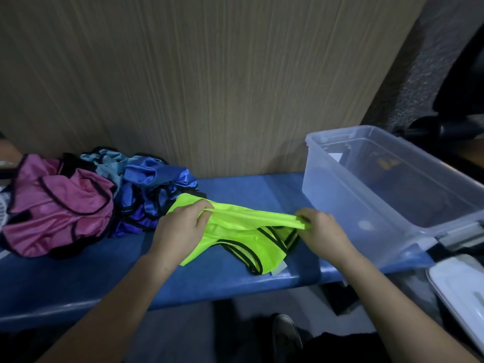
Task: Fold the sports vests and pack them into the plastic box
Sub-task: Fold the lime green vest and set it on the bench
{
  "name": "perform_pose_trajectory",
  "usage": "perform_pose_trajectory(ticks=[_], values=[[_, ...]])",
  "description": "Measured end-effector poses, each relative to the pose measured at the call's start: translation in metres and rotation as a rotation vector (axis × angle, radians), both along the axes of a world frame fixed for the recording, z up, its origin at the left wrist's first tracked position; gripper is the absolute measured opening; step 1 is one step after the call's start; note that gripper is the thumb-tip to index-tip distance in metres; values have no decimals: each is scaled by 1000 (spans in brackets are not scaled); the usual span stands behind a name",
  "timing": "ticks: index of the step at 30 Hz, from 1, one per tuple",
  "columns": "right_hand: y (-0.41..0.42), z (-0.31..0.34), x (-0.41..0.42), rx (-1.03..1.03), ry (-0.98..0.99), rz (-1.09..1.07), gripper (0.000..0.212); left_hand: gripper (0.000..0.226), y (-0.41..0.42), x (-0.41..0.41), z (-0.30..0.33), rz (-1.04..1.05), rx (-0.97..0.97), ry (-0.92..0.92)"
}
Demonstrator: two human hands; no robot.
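Two bare hands hold one neon-yellow sports vest with black trim (243, 237) over the padded blue bench (78, 279); the left hand (180, 229) has its fingers curled round the vest's upper edge at the left end, and the right hand (320, 229) pinches the same edge at the right end, so the fabric is stretched in a taut ridge between them; the rest of the vest lies crumpled on the bench below that ridge, its lower hem near the bench's front edge; a small white label shows at its lower right corner. Just left of the vest, touching it at the far corner, sits a heap of shiny blue vests (154, 189); beyond them lies a pale blue vest (110, 163), and further left a crumpled pink vest with black trim (57, 205) spreads toward the bench's left end. The clear plastic storage box (348, 205) stands open on the bench's right end, near the right hand but apart from it; no vest lies inside; bare blue padding shows between vest and box, and along the front edge under the left forearm. A white lid (461, 286) lies at the lower right; a wood-grain panel (209, 74) rises behind the bench.
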State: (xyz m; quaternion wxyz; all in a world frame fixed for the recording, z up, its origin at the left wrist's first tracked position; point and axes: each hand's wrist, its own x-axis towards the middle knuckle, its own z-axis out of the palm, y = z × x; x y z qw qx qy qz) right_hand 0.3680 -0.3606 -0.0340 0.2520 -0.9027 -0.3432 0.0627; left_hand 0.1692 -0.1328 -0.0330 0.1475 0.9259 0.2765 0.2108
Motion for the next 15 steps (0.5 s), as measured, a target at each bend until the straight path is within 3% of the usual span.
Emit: perform_pose_trajectory(ticks=[5,7,11,15], values=[[14,11,-4,383,332,-89,24,18,5,-7,-9,-62,35,-34],[21,11,-6,353,330,-41,20,26,10,-9,-16,-133,68,-31],[34,12,-21,122,306,118,18,70,14,-15,-27,-208,-39,169],[43,10,-28,44,285,153,25,86,-5,-15,-29,-240,150,153]])
